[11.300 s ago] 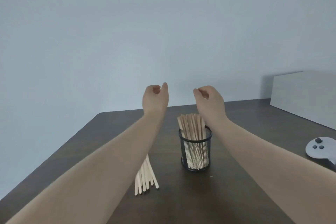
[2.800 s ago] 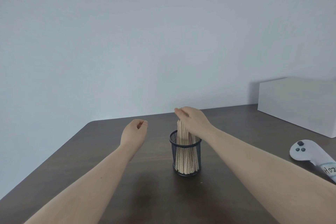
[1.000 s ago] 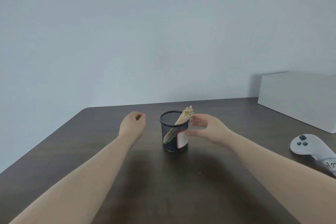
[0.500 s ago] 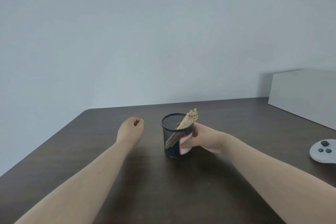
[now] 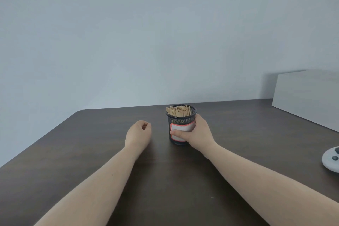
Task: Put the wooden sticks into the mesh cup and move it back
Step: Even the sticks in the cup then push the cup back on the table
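Observation:
A black mesh cup (image 5: 180, 118) with a red-edged white label stands upright on the dark wooden table (image 5: 91, 152), toward its far edge. Several pale wooden sticks (image 5: 178, 111) fill it, their tips level with the rim. My right hand (image 5: 197, 133) wraps the cup's right side, thumb across the label. My left hand (image 5: 138, 135) rests on the table to the cup's left, fingers curled shut with nothing in them.
A white box (image 5: 306, 95) stands at the back right against the wall. A white game controller (image 5: 331, 160) lies at the right edge of the table.
My right hand took hold of the cup and slid it farther back on the table. The sticks went from leaning to standing upright. My left hand stayed put.

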A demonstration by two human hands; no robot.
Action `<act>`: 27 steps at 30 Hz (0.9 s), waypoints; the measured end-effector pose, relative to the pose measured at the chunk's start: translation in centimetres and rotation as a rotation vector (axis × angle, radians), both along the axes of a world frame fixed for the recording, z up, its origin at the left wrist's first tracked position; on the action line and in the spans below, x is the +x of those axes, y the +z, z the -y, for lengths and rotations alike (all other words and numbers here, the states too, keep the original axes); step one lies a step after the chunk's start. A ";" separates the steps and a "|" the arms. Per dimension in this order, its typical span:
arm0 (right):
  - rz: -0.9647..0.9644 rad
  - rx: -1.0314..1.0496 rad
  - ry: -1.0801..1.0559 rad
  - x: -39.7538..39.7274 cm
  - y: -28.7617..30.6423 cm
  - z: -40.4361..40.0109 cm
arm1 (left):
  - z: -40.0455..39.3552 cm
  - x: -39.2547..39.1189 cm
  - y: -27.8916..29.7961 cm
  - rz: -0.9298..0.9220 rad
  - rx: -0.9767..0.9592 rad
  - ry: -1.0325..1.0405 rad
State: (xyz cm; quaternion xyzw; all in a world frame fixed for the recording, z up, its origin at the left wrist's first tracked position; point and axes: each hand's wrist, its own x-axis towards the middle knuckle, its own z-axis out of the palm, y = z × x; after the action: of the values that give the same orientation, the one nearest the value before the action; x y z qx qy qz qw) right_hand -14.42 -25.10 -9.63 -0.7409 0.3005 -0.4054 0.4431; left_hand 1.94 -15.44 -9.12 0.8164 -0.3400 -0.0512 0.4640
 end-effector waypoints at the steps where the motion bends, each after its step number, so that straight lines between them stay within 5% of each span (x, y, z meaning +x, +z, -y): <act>1: 0.000 0.002 0.025 0.1 -0.1 0.4 | 0.3 0.1 -0.2 0.000 0.001 0.000; 7: -0.124 0.116 0.254 -0.2 0.2 3.1 | 2.4 1.0 -0.7 0.016 -0.026 0.002; 17: -0.065 0.019 -0.105 3.5 -0.4 5.6 | 5.7 3.0 -0.7 0.019 -0.061 0.039; 27: -0.058 0.004 -0.098 7.6 -0.6 10.3 | 9.5 5.4 -0.9 0.034 -0.110 0.049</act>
State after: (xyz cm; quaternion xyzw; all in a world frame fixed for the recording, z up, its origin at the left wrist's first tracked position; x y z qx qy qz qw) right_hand -6.84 -35.38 -10.24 -0.7358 0.3500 -0.4046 0.4153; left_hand 7.38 -24.94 -10.05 0.7984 -0.3301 -0.0071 0.5036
